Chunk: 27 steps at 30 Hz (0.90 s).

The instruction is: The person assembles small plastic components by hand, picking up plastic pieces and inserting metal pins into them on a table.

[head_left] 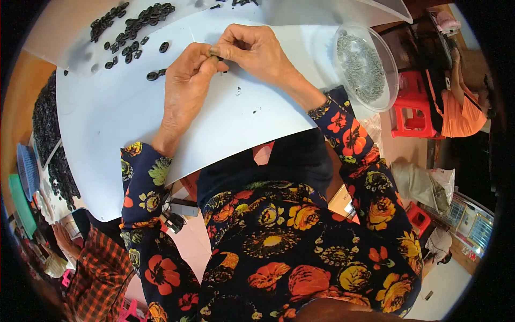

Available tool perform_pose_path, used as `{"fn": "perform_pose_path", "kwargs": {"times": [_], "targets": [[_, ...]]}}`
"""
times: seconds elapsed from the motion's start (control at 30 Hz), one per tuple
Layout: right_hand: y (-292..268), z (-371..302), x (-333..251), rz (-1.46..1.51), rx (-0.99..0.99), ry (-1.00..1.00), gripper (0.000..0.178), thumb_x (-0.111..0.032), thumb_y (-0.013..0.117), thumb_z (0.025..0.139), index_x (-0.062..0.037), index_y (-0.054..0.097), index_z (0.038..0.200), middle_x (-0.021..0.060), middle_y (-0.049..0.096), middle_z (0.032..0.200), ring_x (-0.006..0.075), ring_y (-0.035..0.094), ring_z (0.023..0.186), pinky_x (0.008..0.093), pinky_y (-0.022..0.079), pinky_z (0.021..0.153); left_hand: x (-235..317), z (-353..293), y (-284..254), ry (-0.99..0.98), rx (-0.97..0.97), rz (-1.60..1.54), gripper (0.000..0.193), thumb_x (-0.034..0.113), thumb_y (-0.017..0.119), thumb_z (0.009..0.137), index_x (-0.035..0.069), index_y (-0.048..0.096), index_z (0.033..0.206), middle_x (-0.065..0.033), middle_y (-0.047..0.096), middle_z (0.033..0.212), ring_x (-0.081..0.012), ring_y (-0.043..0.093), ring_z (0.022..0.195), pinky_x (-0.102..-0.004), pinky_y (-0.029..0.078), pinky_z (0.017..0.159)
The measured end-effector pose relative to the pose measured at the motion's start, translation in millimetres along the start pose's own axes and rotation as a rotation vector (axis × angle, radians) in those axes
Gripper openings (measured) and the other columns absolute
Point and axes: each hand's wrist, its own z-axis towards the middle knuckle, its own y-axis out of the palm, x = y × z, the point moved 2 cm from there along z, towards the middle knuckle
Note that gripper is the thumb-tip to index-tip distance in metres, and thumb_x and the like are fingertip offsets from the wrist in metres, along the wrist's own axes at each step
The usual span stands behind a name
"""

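Observation:
Over the white work surface (123, 129), my left hand (188, 80) and my right hand (257, 53) meet, fingertips pinched together. Between them is a small dark piece (220, 58), mostly covered by the fingers, so its exact shape cannot be told. A thin, pale, pin-like line rises beside the left hand's knuckles. Left of my hands, small black oval parts with holes (163, 47) lie loose, and a larger cluster of black parts (142, 22) spreads behind them. Tiny black scraps (238, 91) dot the surface below my hands.
A clear round tub (394, 80) of thin metal pins (359, 67) stands at the right. A dark heap of black parts (51, 134) lies past the left edge, near a blue basket (27, 166). Other people sit at both sides; a red stool (413, 107) is at the right.

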Motion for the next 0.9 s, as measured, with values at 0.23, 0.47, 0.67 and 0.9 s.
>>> {"fn": "perform_pose_path", "kwargs": {"times": [0.23, 0.47, 0.67, 0.9], "targets": [[-1, 2, 3, 0.134, -0.092, 0.031, 0.013, -0.015, 0.065, 0.087, -0.0031, 0.06, 0.082, -0.0032, 0.059, 0.072, 0.0021, 0.052, 0.065, 0.0189, 0.045, 0.062, 3, 4, -4, 0.046, 0.047, -0.047, 0.011, 0.007, 0.052, 0.089, 0.0, 0.057, 0.097, -0.0031, 0.062, 0.082, -0.0108, 0.061, 0.079, -0.0237, 0.047, 0.073], [-4, 3, 1, 0.099, -0.018, 0.006, 0.007, -0.007, 0.064, 0.082, -0.0028, 0.059, 0.084, -0.0005, 0.062, 0.079, 0.0043, 0.058, 0.073, 0.0203, 0.048, 0.068, 24, 29, -63, 0.407, 0.258, 0.943, 0.01, 0.006, 0.06, 0.08, 0.001, 0.062, 0.089, -0.0112, 0.059, 0.079, -0.0265, 0.054, 0.076, -0.0359, 0.044, 0.072], [-6, 4, 4, 0.064, -0.021, 0.056, 0.011, -0.007, 0.065, 0.082, -0.0024, 0.063, 0.091, -0.0007, 0.063, 0.081, 0.0037, 0.058, 0.074, 0.0211, 0.049, 0.07, 9, 40, -75, 0.228, 0.13, 1.156, 0.008, 0.005, 0.06, 0.077, 0.002, 0.06, 0.085, -0.0119, 0.054, 0.08, -0.0281, 0.049, 0.084, -0.0387, 0.042, 0.074], [-6, 3, -2, 0.166, 0.014, 0.015, 0.015, -0.004, 0.065, 0.084, -0.0015, 0.064, 0.098, 0.0004, 0.065, 0.087, 0.0051, 0.06, 0.081, 0.0203, 0.05, 0.076, 5, 38, -67, 0.332, 0.134, 0.949, 0.008, 0.007, 0.063, 0.078, 0.002, 0.057, 0.081, -0.0114, 0.055, 0.077, -0.0252, 0.051, 0.074, -0.0354, 0.041, 0.068]]}}
